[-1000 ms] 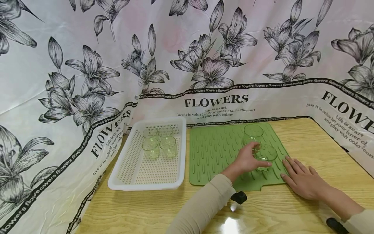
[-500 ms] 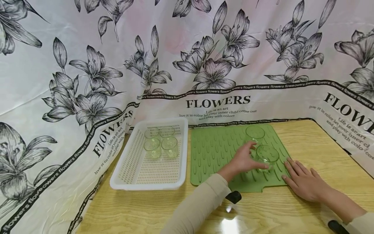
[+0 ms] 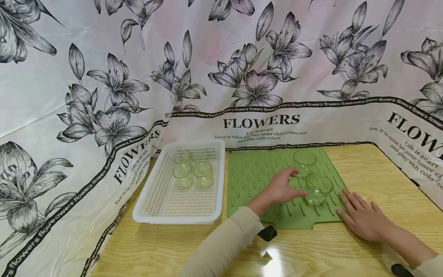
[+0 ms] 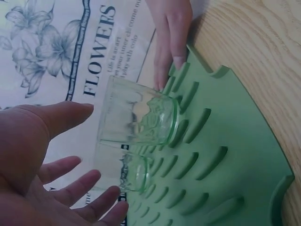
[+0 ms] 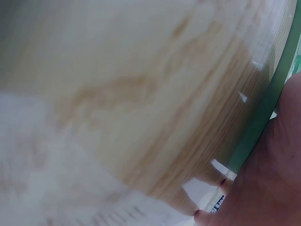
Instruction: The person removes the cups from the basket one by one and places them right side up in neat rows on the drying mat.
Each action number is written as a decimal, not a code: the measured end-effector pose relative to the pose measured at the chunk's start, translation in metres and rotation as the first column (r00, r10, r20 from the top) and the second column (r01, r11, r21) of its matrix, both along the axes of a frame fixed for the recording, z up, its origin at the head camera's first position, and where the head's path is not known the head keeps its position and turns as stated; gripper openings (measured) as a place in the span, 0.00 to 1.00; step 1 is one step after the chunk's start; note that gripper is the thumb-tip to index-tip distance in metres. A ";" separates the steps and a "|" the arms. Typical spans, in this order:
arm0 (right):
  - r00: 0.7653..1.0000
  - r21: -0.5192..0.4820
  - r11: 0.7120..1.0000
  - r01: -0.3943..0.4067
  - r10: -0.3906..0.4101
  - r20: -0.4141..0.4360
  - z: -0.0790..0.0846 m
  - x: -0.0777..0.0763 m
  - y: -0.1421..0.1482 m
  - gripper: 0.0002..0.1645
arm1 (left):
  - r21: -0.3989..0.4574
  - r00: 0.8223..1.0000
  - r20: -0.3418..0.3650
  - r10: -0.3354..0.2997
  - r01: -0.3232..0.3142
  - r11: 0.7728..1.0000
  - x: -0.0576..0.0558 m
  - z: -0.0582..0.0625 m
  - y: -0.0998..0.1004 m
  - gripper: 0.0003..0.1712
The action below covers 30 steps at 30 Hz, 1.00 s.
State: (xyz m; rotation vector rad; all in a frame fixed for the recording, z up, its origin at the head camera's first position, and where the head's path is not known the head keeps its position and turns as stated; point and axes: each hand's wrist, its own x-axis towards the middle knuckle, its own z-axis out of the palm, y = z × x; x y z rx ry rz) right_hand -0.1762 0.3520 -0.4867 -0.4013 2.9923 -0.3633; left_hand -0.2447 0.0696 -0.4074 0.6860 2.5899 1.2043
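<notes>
Two clear green-tinted glasses stand upright on the green ridged drying mat [image 3: 256, 184], near its right side: a front glass [image 3: 318, 190] and a back glass [image 3: 304, 163]. My left hand [image 3: 281, 187] is just left of the front glass, its thumb and fingers spread apart. In the left wrist view a gap shows between that hand [image 4: 61, 160] and the front glass [image 4: 138, 113]. My right hand [image 3: 365, 217] lies flat, fingertips at the mat's right edge. The right wrist view shows part of this hand [image 5: 268, 165] beside the green mat edge [image 5: 263, 113].
Left of the mat is a white perforated plastic basket [image 3: 178, 220] holding several similar glasses [image 3: 203, 175] at its back. Everything stands on a wood-grain table [image 3: 166, 246]. A flower-printed cloth [image 3: 194, 77] hangs behind and at both sides.
My left hand has drawn back to the left, away from the front glass, which stays on the mat. The right hand keeps its place. The view has shifted slightly.
</notes>
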 end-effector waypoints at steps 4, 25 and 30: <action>1.000 -0.001 1.000 -0.001 0.001 -0.004 -0.003 -0.001 0.001 0.43 | -0.061 0.997 -0.069 -0.019 0.015 0.998 0.003 0.004 -0.007 0.33; 1.000 -0.004 1.000 -0.004 0.004 -0.012 -0.007 -0.001 0.002 0.43 | -0.066 0.985 -0.166 -0.037 0.027 0.997 0.020 0.035 -0.050 0.31; 1.000 0.000 1.000 -0.007 0.007 -0.013 -0.007 -0.001 0.002 0.43 | -0.069 0.983 -0.178 -0.032 0.020 0.997 0.026 0.042 -0.064 0.31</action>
